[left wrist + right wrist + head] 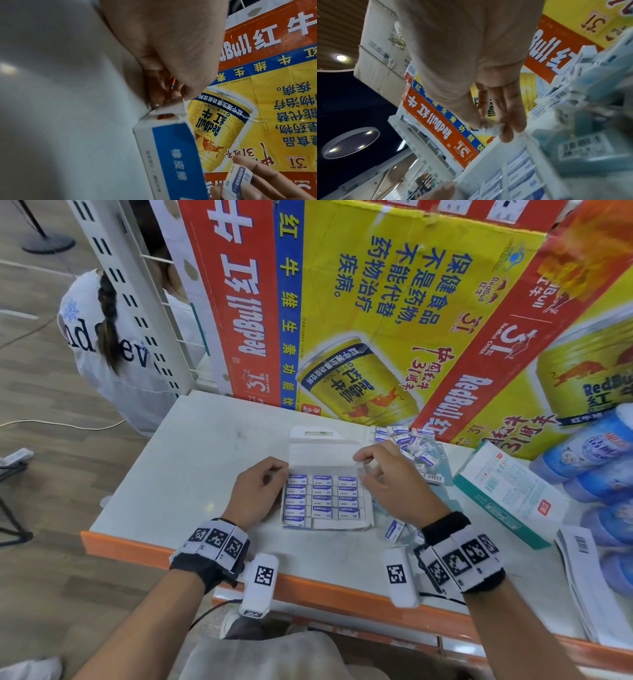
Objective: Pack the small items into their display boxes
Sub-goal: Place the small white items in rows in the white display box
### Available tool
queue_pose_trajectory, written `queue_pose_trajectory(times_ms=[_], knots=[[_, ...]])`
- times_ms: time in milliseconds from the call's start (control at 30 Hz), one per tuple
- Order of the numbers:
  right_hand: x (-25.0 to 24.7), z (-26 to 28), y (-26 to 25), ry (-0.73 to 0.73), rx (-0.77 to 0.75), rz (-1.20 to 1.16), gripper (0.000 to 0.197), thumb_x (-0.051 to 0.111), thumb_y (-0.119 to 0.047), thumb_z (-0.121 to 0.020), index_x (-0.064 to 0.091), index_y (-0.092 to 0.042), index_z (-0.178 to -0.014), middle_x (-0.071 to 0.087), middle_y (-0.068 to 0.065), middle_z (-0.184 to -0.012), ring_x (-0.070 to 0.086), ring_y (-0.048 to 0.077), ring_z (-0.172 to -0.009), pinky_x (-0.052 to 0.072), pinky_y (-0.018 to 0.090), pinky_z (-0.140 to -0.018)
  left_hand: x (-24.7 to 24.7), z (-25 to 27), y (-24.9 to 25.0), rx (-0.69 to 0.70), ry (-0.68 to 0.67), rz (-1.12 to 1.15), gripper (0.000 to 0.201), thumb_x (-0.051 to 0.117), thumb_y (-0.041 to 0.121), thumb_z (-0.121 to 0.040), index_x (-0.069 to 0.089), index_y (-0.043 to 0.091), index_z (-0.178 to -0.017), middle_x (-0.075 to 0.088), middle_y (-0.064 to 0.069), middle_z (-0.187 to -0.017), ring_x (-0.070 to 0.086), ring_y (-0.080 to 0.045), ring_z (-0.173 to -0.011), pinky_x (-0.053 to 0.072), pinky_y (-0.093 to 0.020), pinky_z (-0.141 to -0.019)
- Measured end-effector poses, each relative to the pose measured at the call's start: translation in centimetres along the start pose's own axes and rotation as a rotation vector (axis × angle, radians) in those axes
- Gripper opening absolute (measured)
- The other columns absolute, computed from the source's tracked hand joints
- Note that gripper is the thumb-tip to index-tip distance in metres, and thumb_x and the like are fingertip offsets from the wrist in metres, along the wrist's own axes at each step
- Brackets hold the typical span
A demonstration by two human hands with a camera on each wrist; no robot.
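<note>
A white display box (pixel 369 520) lies open on the table, with rows of blue-and-white erasers (pixel 322 496) packed inside and its lid (pixel 322 453) folded back. My left hand (pixel 274 474) grips the box's far left corner; in the left wrist view its curled fingers (pixel 164 94) close on the torn corner flap of the box (pixel 171 155). My right hand (pixel 368 470) hovers over the box's far right corner and pinches one eraser (pixel 238 180) between thumb and fingers. The right wrist view shows that eraser (pixel 493 128) as a blurred white piece.
A pile of loose erasers (pixel 411 443) lies right of the box, with more by my right wrist (pixel 394 530). A teal-and-white carton (pixel 507 494), blue tissue packs (pixel 599 460) and barcoded papers (pixel 589 577) fill the right side. Red Bull cartons (pixel 376 320) wall the back. A person (pixel 113 347) crouches left.
</note>
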State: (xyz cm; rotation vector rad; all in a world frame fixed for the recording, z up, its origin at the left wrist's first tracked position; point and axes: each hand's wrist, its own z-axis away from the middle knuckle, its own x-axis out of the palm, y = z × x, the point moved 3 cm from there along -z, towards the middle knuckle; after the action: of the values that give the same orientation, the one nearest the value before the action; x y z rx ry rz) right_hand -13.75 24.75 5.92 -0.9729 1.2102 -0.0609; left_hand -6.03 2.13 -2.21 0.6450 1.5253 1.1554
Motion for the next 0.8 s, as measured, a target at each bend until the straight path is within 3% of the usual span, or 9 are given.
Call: queue_pose_trajectory(times_ms=[167, 300, 467, 567, 667, 800], knots=[[2.1, 0.9, -1.5, -0.155, -0.074, -0.006, 0.029, 0.056, -0.016, -0.091, 0.054, -0.021, -0.120, 0.049, -0.011, -0.101, 0.050, -0.002, -0.080, 0.041, 0.010, -0.070, 0.0, 0.1, 0.0, 0.008, 0.007, 0.010, 0.012, 0.054, 0.029, -0.094, 0.064, 0.030, -0.086, 0.070, 0.013, -0.082, 0.063, -0.002, -0.075, 0.044, -0.013, -0.065], [2.9, 1.2, -2.2, -0.257, -0.113, 0.107, 0.023, 0.061, -0.020, -0.087, 0.061, -0.017, -0.109, 0.063, -0.003, -0.101, 0.055, 0.010, -0.077, 0.043, 0.020, -0.070, 0.0, 0.0, 0.1, 0.021, 0.005, 0.007, 0.013, 0.055, 0.028, -0.094, 0.064, 0.032, -0.085, 0.070, 0.014, -0.082, 0.063, -0.001, -0.075, 0.043, -0.007, -0.064], [3.4, 0.9, -2.1, -0.361, -0.101, 0.217, 0.019, 0.063, -0.023, -0.085, 0.064, -0.022, -0.104, 0.065, -0.009, -0.105, 0.046, 0.000, -0.076, 0.034, 0.016, -0.067, -0.1, 0.0, 0.1, 0.043, 0.007, -0.003, 0.016, 0.055, 0.028, -0.093, 0.063, 0.037, -0.083, 0.069, 0.019, -0.081, 0.062, 0.001, -0.076, 0.044, -0.008, -0.066], [3.9, 0.7, -2.2, -0.396, -0.082, 0.176, 0.017, 0.065, -0.020, -0.084, 0.065, -0.019, -0.101, 0.063, -0.009, -0.099, 0.046, -0.008, -0.068, 0.032, 0.005, -0.059, -0.1, 0.1, 0.1, 0.042, 0.010, 0.006, 0.015, 0.055, 0.028, -0.092, 0.063, 0.036, -0.083, 0.069, 0.019, -0.079, 0.063, -0.001, -0.072, 0.044, -0.008, -0.063], [4.3, 0.6, -2.2, -0.413, -0.095, 0.205, 0.015, 0.066, -0.018, -0.083, 0.064, -0.017, -0.098, 0.051, -0.013, -0.090, 0.042, -0.010, -0.067, 0.030, 0.007, -0.057, 0.0, 0.1, 0.1, 0.040, 0.012, 0.012, 0.015, 0.055, 0.028, -0.093, 0.062, 0.036, -0.082, 0.069, 0.018, -0.077, 0.063, -0.003, -0.070, 0.044, -0.007, -0.060], [4.7, 0.5, -2.4, -0.409, -0.090, 0.235, 0.014, 0.061, -0.013, -0.083, 0.065, -0.014, -0.097, 0.047, -0.009, -0.090, 0.045, 0.005, -0.075, 0.032, 0.016, -0.067, -0.1, 0.0, 0.1, 0.041, 0.015, 0.003, 0.015, 0.055, 0.027, -0.093, 0.062, 0.036, -0.083, 0.070, 0.016, -0.079, 0.063, -0.002, -0.073, 0.044, -0.007, -0.062]])
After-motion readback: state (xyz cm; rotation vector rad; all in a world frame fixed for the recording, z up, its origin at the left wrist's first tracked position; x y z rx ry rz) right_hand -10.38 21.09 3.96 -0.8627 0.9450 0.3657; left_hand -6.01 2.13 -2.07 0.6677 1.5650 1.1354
